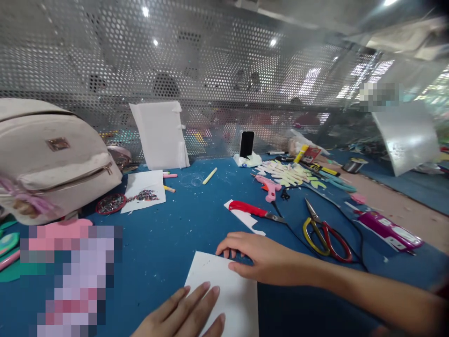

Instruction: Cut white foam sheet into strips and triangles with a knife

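A white sheet of paper [233,304] lies on the blue table at the bottom centre. My left hand [191,311] rests flat over its lower left part, fingers spread and pointing up and right. Over the sheet's upper right edge is my right hand [254,257], its fingers curved, with the thumb apart from them and nothing visible in its grasp. Just beyond that hand, a red-handled cutter [249,209] lies across white paper scraps [247,220]. To the right are scissors [324,234] with yellow and red handles.
A pink glue gun [270,187], a pile of pale sticks [287,172], a propped phone [247,143] and a purple power strip [389,230] sit farther back and right. On the left are a white backpack [52,154] and a paper with small beads [143,182].
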`<act>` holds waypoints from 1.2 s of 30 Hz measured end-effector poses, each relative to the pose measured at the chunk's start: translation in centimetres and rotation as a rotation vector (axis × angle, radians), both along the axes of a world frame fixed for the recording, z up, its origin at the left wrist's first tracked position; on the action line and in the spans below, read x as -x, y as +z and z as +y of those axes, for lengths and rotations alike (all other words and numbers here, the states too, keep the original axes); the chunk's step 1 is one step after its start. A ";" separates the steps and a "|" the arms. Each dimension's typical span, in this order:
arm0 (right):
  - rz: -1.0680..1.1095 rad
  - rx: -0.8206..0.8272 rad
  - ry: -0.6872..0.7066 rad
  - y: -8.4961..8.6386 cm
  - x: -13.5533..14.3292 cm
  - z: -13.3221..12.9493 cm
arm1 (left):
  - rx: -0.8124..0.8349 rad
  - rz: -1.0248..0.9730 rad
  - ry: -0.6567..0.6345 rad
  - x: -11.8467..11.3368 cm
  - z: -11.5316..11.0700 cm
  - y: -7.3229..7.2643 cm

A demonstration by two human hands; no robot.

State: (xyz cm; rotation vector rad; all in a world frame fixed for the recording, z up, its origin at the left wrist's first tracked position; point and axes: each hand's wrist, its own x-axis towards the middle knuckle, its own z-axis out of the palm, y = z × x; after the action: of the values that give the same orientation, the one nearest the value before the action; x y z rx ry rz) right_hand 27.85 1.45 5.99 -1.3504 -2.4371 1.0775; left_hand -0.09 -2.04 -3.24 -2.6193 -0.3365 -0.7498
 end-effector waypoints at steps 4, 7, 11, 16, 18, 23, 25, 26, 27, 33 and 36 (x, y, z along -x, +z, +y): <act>0.278 0.125 -0.027 -0.3 0.7 0.8 | -0.061 0.058 0.011 -0.4 0.4 0.5; 0.448 0.166 -0.057 -1.1 1.0 1.8 | -0.057 0.036 -0.001 -0.6 0.7 1.5; 0.627 0.169 0.019 -2.9 0.8 3.2 | 0.323 -0.141 0.022 0.1 0.8 2.1; 0.795 0.239 -0.041 -4.8 0.6 3.5 | 1.383 -0.569 0.160 1.2 1.2 2.5; 0.856 0.312 -0.096 -5.3 0.6 3.3 | 1.906 -0.667 0.215 1.2 1.6 2.3; 0.925 0.631 -0.230 -5.5 0.2 2.9 | 2.286 -0.970 0.282 0.5 2.4 2.0; 0.894 0.694 -0.239 -5.2 -0.1 2.8 | 2.283 -1.095 0.264 0.2 2.4 2.1; 0.872 0.701 -0.216 -5.1 -0.2 2.8 | 2.282 -1.137 0.265 0.2 2.5 2.2; 0.852 0.698 -0.186 -5.0 -0.3 2.7 | 2.284 -1.161 0.272 0.2 2.5 2.3; 0.834 0.683 -0.120 -5.0 -0.5 2.9 | 2.351 -1.148 0.259 0.4 2.8 2.9; 0.844 0.671 -0.119 -5.0 -0.5 2.9 | 2.374 -1.137 0.238 0.4 2.8 3.3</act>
State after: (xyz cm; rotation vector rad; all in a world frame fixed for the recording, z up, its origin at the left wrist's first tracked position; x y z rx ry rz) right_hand 28.35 4.31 0.95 -0.8415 -1.4160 2.0069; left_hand -0.46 0.75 0.02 -2.2821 -3.4756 -2.7255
